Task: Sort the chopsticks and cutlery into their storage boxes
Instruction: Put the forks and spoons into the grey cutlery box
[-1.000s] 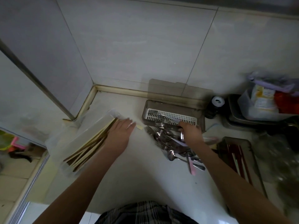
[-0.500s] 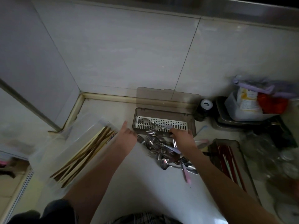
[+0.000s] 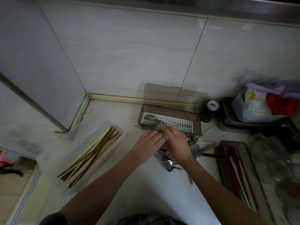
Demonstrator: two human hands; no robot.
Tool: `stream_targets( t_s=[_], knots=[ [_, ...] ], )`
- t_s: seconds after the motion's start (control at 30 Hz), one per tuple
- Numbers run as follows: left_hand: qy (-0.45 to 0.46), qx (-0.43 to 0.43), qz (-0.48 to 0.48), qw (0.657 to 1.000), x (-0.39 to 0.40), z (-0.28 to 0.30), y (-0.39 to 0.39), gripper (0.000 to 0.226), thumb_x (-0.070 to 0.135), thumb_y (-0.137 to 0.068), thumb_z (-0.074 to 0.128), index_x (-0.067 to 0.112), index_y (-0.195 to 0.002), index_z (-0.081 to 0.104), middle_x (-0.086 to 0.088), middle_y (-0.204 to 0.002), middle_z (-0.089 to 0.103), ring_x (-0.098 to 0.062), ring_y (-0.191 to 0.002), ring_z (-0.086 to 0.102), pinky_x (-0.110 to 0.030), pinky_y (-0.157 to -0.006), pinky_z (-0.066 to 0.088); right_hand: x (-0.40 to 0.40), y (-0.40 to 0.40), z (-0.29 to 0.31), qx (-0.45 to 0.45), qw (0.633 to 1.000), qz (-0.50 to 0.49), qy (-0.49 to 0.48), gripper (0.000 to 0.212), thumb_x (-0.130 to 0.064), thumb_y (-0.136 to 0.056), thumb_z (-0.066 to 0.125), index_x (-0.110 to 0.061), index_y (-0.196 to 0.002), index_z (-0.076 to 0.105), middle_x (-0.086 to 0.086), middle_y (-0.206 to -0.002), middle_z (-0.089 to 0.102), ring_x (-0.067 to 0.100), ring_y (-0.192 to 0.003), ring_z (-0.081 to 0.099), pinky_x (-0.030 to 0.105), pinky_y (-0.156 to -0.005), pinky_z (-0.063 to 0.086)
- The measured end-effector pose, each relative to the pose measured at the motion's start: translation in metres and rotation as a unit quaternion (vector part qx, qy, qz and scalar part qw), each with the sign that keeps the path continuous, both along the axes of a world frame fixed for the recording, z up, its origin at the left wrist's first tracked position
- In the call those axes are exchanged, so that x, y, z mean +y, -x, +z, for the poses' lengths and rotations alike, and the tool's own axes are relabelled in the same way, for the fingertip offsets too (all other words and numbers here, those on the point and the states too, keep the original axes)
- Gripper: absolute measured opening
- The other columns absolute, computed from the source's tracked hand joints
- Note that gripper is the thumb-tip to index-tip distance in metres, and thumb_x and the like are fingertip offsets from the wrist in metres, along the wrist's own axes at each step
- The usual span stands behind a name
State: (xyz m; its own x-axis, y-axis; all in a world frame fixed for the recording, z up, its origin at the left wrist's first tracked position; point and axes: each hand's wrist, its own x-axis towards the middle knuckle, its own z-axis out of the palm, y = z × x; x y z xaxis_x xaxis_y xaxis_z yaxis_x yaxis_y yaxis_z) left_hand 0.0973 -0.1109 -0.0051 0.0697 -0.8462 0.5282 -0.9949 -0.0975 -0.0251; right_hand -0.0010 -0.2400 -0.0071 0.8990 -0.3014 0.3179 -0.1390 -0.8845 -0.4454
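Observation:
A clear box at the left holds several wooden chopsticks. At the back stands the brown cutlery box with a white perforated tray, a few forks in it and its lid open against the wall. Loose cutlery lies piled on the counter just in front of it. My left hand reaches into the pile with its fingers fairly straight. My right hand is beside it at the box's front rim and pinches a blurred metal piece from the pile. Both hands touch.
A second brown box at the right holds red and pale green chopsticks. Containers, a dark jar and clear bags crowd the back right corner. The counter ends at the left wall corner and a window ledge.
My left hand left the wooden chopstick box and moved right onto the cutlery pile, meeting my right hand. My right hand stayed at the pile by the cutlery box's front.

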Motion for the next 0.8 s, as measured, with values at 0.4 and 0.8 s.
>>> stream_targets(
  t_s=[0.4, 0.8],
  knots=[
    [-0.028, 0.191, 0.153, 0.969, -0.016, 0.03, -0.005, 0.047, 0.016, -0.08, 0.064, 0.014, -0.125, 0.048, -0.008, -0.123, 0.057, -0.024, -0.112, 0.055, -0.035, -0.094, 0.044, -0.002, -0.007, 0.029, -0.096, 0.926, -0.155, -0.329, 0.007, -0.015, -0.094, 0.057, -0.014, -0.087, 0.055, -0.001, -0.076, 0.066, 0.011, -0.066, 0.064, 0.021, -0.06, 0.051],
    [-0.176, 0.233, 0.242, 0.926, -0.019, 0.017, -0.045, 0.05, 0.018, -0.088, 0.059, 0.015, -0.134, 0.038, -0.006, -0.12, 0.058, -0.023, -0.11, 0.052, -0.035, -0.106, 0.032, -0.035, -0.019, 0.03, -0.192, 0.6, -0.393, -0.669, 0.019, -0.015, -0.099, 0.048, -0.005, -0.083, 0.054, 0.012, -0.069, 0.065, 0.014, -0.052, 0.064, 0.026, -0.054, 0.057]
  ],
)
